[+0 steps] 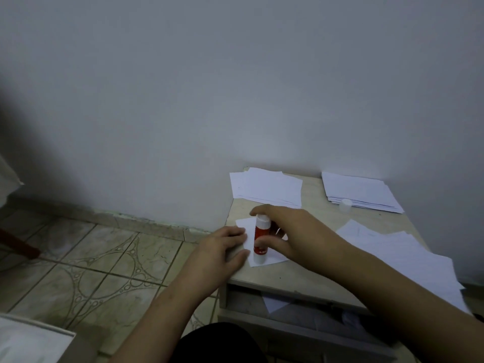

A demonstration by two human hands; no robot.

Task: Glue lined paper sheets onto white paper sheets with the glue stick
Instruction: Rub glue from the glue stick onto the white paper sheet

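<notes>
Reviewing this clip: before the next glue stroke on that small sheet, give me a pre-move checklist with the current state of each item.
1. Right hand grips the glue stick: ok.
2. Cap is off, lying by the far right stack: ok.
3. Left hand rests flat on the small sheet, steadying it: ok.
4. Small sheet lies fully on the table: ok.
5. Glue tip touches the paper: cannot tell.
6. Sheet is lined or plain: cannot tell.

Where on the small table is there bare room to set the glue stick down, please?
A bare strip runs between the two back paper stacks, near the cap. The front edge of the table is bare. The right side is crowded with loose sheets.
</notes>
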